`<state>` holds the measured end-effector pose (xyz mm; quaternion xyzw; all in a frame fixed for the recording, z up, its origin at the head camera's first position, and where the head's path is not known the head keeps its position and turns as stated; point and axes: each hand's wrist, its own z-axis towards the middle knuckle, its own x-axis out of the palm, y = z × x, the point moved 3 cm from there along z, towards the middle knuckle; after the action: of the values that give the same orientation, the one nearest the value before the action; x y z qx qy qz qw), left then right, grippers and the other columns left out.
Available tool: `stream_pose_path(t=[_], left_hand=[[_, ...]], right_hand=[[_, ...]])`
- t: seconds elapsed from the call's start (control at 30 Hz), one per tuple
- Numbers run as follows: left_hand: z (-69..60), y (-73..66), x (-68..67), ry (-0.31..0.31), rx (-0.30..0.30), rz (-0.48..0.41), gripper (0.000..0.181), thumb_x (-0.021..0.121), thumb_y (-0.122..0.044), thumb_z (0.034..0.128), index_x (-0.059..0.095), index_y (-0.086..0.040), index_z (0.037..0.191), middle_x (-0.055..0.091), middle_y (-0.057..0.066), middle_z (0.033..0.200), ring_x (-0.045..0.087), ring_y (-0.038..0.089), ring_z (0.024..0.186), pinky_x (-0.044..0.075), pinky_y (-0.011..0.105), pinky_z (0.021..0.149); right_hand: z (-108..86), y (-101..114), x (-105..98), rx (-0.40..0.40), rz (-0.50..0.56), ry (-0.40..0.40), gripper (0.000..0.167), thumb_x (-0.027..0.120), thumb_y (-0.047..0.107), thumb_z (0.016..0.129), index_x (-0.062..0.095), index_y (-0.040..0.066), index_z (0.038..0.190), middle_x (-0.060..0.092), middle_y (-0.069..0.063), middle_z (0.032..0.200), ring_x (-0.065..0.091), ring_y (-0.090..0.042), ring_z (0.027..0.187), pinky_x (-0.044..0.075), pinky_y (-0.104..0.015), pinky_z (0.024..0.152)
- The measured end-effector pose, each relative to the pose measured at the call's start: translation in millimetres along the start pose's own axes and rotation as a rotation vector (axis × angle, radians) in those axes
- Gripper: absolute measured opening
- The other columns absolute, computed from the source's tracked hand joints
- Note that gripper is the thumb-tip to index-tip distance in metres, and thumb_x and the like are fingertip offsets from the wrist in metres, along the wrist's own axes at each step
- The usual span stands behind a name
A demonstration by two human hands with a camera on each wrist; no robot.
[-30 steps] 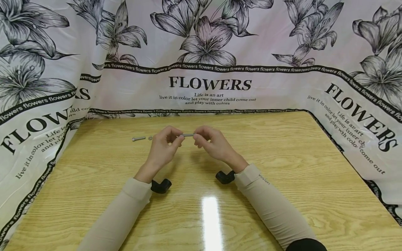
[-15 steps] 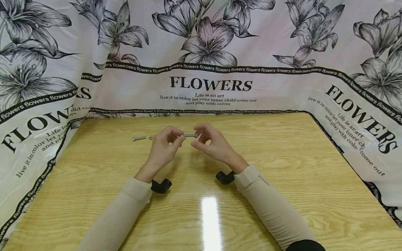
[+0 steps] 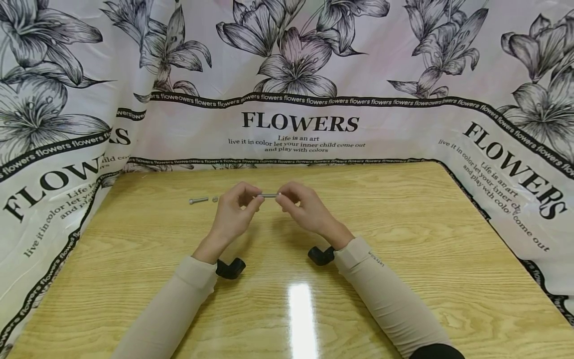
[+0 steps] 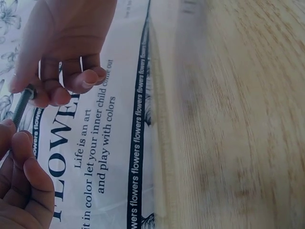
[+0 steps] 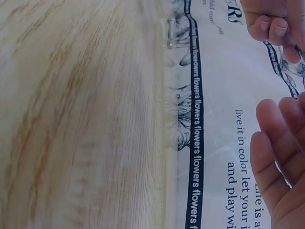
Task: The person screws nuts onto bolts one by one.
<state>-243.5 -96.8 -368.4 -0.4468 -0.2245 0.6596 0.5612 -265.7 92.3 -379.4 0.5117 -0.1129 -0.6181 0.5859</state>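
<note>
Above the wooden table, my left hand [image 3: 233,208] pinches a silver bolt [image 3: 269,195] between thumb and fingertips, holding it roughly level. The right hand [image 3: 308,208] has thumb and index finger on the bolt's other end. In the left wrist view the bolt's threaded shaft [image 4: 20,110] shows, with what looks like a nut [image 4: 31,91] at the end by the right thumb and index finger. The right hand's other fingers are loosely bent. My left fingers hide the bolt's opposite end. In the right wrist view the bolt is mostly cut off.
On the wooden table [image 3: 403,224], a second bolt [image 3: 199,201] and a loose nut [image 3: 215,199] lie left of the left hand. Black curved pieces [image 3: 230,268] sit at both wrists. A flower-printed cloth [image 3: 300,134] surrounds the table's back and sides.
Half a second ago the right thumb and index finger were spread apart, showing the bolt's end; now they have come together on it again. The left hand has stayed put with the bolt.
</note>
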Motion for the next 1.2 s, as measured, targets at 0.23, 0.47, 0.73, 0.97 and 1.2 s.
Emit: stream_pose_path(t=[0.23,0.47,0.73,0.97,1.2], left_hand=[[-2.5,-20.4,-2.2,-0.009,-0.001,0.017,0.01,0.062,0.005,0.0899,0.062,0.007,0.099,0.064,0.018,0.088,0.06,0.032,0.068,0.049,0.034,0.059],[-3.5,-8.0,-3.5,-0.009,-0.002,0.014,0.011,0.063,0.002,0.0903,0.063,0.004,0.101,0.065,0.016,0.089,0.06,0.03,0.068,0.048,0.031,0.059],[-2.8,1.8,-1.3,-0.01,0.035,-0.003,0.008,0.064,-0.008,0.092,0.065,-0.005,0.1,0.065,0.006,0.085,0.06,0.019,0.067,0.049,0.034,0.059],[-0.8,0.9,2.1,-0.002,0.036,0.011,0.008,0.063,-0.008,0.0925,0.064,-0.005,0.099,0.064,0.009,0.082,0.057,0.016,0.065,0.047,0.029,0.058],[-1.6,0.5,1.1,-0.013,0.033,0.015,0.009,0.063,-0.011,0.093,0.065,-0.006,0.1,0.063,0.005,0.081,0.058,0.017,0.065,0.049,0.032,0.061]], right_hand=[[-0.1,0,3,0.056,0.0,0.013,0.019,0.058,0.022,0.098,0.061,0.01,0.112,0.062,-0.002,0.093,0.062,-0.024,0.075,0.05,-0.038,0.066],[1.3,1,7,0.001,0.034,-0.004,0.032,0.068,0.008,0.089,0.053,0.005,0.117,0.061,-0.013,0.098,0.061,-0.022,0.073,0.048,-0.036,0.063],[-1.0,1,5,-0.016,0.035,0.0,0.013,0.058,0.013,0.096,0.054,0.012,0.109,0.061,0.0,0.089,0.062,-0.029,0.07,0.049,-0.038,0.062],[-3.3,-2,1,-0.008,0.021,-0.001,0.012,0.055,0.019,0.099,0.057,0.011,0.107,0.061,-0.004,0.089,0.06,-0.033,0.072,0.048,-0.038,0.061],[-1.5,-3,1,0.038,0.011,0.006,0.019,0.049,0.026,0.101,0.061,0.011,0.105,0.06,-0.002,0.09,0.062,-0.023,0.074,0.05,-0.042,0.064]])
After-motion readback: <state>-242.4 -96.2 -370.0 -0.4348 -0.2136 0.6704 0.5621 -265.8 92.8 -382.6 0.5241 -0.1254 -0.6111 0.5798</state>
